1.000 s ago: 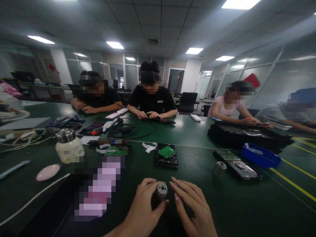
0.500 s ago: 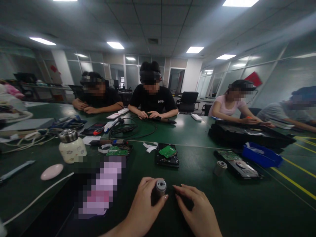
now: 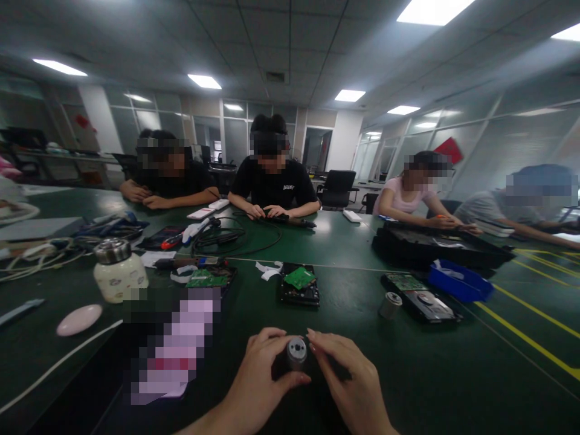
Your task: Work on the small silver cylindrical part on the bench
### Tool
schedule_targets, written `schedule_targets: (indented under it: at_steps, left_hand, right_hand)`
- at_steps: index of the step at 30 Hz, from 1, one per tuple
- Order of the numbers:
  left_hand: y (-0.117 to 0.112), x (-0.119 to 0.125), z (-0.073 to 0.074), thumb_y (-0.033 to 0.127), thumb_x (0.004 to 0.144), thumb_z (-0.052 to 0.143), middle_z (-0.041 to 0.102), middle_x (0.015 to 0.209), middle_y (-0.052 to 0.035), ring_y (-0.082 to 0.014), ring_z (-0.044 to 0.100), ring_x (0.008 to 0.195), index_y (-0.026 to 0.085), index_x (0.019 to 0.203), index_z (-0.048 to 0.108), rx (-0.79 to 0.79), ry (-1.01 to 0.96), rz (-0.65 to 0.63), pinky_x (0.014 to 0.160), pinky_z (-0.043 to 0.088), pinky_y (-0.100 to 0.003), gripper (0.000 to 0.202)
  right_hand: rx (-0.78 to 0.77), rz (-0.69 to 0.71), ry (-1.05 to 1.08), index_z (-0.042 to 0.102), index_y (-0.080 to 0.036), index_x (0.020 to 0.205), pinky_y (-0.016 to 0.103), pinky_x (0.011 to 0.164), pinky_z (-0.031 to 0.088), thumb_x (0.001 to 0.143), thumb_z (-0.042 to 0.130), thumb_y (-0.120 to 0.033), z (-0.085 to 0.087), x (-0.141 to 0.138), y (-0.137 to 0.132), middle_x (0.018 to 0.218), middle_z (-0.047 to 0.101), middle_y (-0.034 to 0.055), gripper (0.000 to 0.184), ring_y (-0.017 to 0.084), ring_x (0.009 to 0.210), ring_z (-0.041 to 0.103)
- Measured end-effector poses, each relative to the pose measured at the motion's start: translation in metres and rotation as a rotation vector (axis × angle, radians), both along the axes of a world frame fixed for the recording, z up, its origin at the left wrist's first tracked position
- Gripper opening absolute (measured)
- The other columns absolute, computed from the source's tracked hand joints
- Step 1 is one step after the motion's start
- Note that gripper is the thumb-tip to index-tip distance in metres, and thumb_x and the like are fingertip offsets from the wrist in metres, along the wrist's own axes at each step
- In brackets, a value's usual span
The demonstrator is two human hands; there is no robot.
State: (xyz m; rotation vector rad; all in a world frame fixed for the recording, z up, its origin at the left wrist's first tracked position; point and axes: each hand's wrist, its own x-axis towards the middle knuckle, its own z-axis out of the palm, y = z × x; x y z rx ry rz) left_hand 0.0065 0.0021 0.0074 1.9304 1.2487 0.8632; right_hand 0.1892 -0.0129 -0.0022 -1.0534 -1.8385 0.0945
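Note:
A small grey metal cylinder that looks like a motor is upright, with holes in its top face. My left hand is closed around it, thumb in front and fingers behind. On the other side is my right hand, slightly curled, thumb and forefinger a little apart. Its fingertips are close beside the cylinder's rim; whether they touch it I cannot tell. A second similar metal cylinder stands farther right on the green table.
Beyond my hands lies a hard drive with a green circuit board; another hard drive lies near a blue bin. Left are a purple pixelated object, a flask and cables. Several people sit across the table.
My right hand has moved left, bringing its fingertips close to the cylinder. The left hand keeps hold of it. The background has shifted left with the camera.

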Motion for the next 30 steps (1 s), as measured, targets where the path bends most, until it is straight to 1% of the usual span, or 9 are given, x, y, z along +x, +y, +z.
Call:
schedule_targets:
  at_steps: [2, 5, 8, 11, 16, 19, 24, 27, 30]
  left_hand:
    - [-0.001, 0.001, 0.001, 0.023, 0.067, 0.078, 0.063, 0.111, -0.0027, -0.0273, 0.052, 0.109, 0.033, 0.105, 0.069, 0.010, 0.003, -0.036, 0.095, 0.040, -0.043, 0.040]
    - [-0.001, 0.002, 0.002, 0.018, 0.068, 0.077, 0.065, 0.110, -0.0026, -0.0266, 0.053, 0.109, 0.032, 0.105, 0.069, 0.023, 0.002, -0.045, 0.095, 0.040, -0.042, 0.040]
    - [-0.001, 0.003, 0.002, 0.017, 0.068, 0.076, 0.065, 0.110, -0.0030, -0.0263, 0.053, 0.108, 0.030, 0.104, 0.069, 0.026, 0.007, -0.049, 0.094, 0.040, -0.042, 0.039]
    - [-0.001, 0.003, 0.000, 0.017, 0.068, 0.076, 0.065, 0.110, -0.0028, -0.0263, 0.052, 0.109, 0.030, 0.103, 0.069, 0.038, 0.011, -0.060, 0.094, 0.039, -0.042, 0.038]
    - [-0.001, 0.003, 0.000, 0.017, 0.069, 0.074, 0.066, 0.110, -0.0043, -0.0268, 0.052, 0.111, 0.027, 0.103, 0.069, 0.046, 0.020, -0.065, 0.095, 0.039, -0.043, 0.036]
    - [-0.001, 0.003, 0.001, 0.017, 0.070, 0.073, 0.066, 0.109, -0.0039, -0.0265, 0.053, 0.109, 0.027, 0.102, 0.069, 0.066, 0.007, -0.079, 0.094, 0.039, -0.043, 0.034]
    - [-0.002, 0.003, -0.001, 0.017, 0.074, 0.069, 0.065, 0.111, -0.0050, -0.0259, 0.055, 0.107, 0.027, 0.105, 0.068, 0.072, 0.000, -0.063, 0.093, 0.041, -0.043, 0.033]
    - [-0.001, 0.002, -0.005, 0.017, 0.073, 0.069, 0.064, 0.113, -0.0072, -0.0272, 0.054, 0.109, 0.025, 0.108, 0.067, 0.078, 0.014, -0.050, 0.093, 0.042, -0.044, 0.036]
    - [0.000, 0.002, -0.009, 0.016, 0.073, 0.067, 0.064, 0.112, -0.0074, -0.0277, 0.053, 0.110, 0.025, 0.107, 0.067, 0.095, 0.024, -0.057, 0.093, 0.042, -0.044, 0.036]
  right_hand:
    - [0.088, 0.097, 0.015, 0.064, -0.029, 0.111, 0.030, 0.079, 0.056, 0.085, 0.057, -0.010, 0.004, -0.005, 0.001, 0.103, 0.072, 0.0004, 0.033, 0.018, 0.093, 0.067]
    - [0.131, 0.177, -0.002, 0.062, -0.028, 0.115, 0.029, 0.080, 0.056, 0.085, 0.056, -0.006, 0.009, -0.011, 0.001, 0.103, 0.072, 0.0005, 0.037, 0.017, 0.093, 0.066]
    - [0.125, 0.200, 0.002, 0.062, -0.028, 0.115, 0.028, 0.079, 0.056, 0.086, 0.055, -0.006, 0.009, -0.012, 0.001, 0.102, 0.072, 0.0011, 0.037, 0.017, 0.093, 0.066]
    - [0.120, 0.188, 0.038, 0.063, -0.027, 0.113, 0.028, 0.078, 0.056, 0.086, 0.055, -0.006, 0.007, -0.013, 0.002, 0.101, 0.072, 0.0015, 0.035, 0.017, 0.092, 0.067]
    - [0.079, 0.168, 0.067, 0.066, -0.027, 0.108, 0.028, 0.077, 0.056, 0.086, 0.057, -0.010, 0.007, -0.015, 0.003, 0.098, 0.073, 0.0012, 0.030, 0.017, 0.089, 0.068]
    - [0.019, 0.149, 0.079, 0.068, -0.028, 0.105, 0.029, 0.077, 0.056, 0.085, 0.057, -0.012, 0.010, -0.018, 0.001, 0.098, 0.073, 0.0016, 0.027, 0.018, 0.089, 0.068]
    - [-0.117, 0.123, 0.050, 0.067, -0.027, 0.108, 0.034, 0.084, 0.054, 0.087, 0.054, -0.019, 0.015, -0.020, -0.006, 0.105, 0.071, 0.0051, 0.026, 0.021, 0.097, 0.066]
    - [-0.134, 0.153, 0.025, 0.065, -0.026, 0.111, 0.035, 0.088, 0.052, 0.087, 0.052, -0.017, 0.014, -0.019, -0.007, 0.112, 0.068, 0.0062, 0.029, 0.021, 0.104, 0.063]
    - [-0.156, 0.164, 0.009, 0.064, -0.024, 0.110, 0.036, 0.090, 0.051, 0.086, 0.052, -0.016, 0.013, -0.017, -0.008, 0.115, 0.067, 0.0074, 0.029, 0.022, 0.107, 0.062]
